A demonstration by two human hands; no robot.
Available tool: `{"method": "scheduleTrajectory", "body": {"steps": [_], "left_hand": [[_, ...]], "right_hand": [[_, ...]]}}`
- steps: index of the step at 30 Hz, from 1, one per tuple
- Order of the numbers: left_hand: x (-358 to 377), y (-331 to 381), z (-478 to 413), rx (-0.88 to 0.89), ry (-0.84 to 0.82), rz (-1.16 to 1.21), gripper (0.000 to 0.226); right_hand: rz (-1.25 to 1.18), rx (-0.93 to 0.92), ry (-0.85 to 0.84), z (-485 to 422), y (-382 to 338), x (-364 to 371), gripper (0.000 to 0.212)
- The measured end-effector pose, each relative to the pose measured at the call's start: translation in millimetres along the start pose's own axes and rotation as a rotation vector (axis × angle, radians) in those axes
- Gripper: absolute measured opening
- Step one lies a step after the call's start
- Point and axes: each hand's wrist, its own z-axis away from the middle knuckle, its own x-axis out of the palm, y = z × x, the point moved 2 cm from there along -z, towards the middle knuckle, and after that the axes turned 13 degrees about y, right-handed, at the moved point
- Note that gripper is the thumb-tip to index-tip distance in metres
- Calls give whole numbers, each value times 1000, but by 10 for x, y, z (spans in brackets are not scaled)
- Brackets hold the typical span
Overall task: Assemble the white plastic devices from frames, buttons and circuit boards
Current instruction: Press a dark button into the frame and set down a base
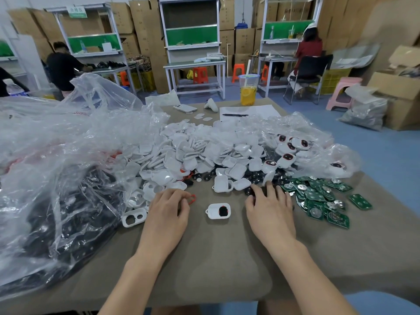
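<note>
On the left of the table (216,258) lies a big clear plastic bag (56,178). It is crumpled, and inside it there are many dark parts which cannot be told apart through the foil. At its mouth, some white frames with holes (134,217) have come out on the cloth. A smaller clear bag (306,142) on the right holds white devices with dark faces (288,156). A cup with a yellow drink (248,89) stands at the far edge.

Between the two bags there is a wide heap of white shells (193,148), and it covers the middle of the table. Before it lie small black round buttons (207,177), and to the right a heap of green circuit boards (318,201). Behind the heap are a phone (185,108) and a sheet of paper (261,110) with a pen (235,115) on it.

The device in work (218,211) lies alone on the cloth between the hands, touching neither. It is a white rounded frame with a small loop at its left end, and a black piece sits in its opening.

The left hand (168,212) rests palm down with the fingers curled; a red ring (192,198) is at its fingertips, but it cannot be told if the hand pinches it. The right hand (270,210) is spread, fingers almost straight, and its fingertips touch the black buttons beside the boards.
</note>
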Motion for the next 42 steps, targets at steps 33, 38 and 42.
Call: {"method": "scheduleTrajectory", "body": {"steps": [33, 38, 42], "left_hand": [[9, -36, 2, -23, 21, 36, 21], [1, -28, 10, -31, 13, 39, 21], [3, -33, 8, -24, 21, 38, 21]], "right_hand": [[-961, 415, 258, -21, 139, -189, 21], [-976, 441, 259, -26, 151, -173, 22], [-953, 421, 235, -24, 159, -158, 29]]}}
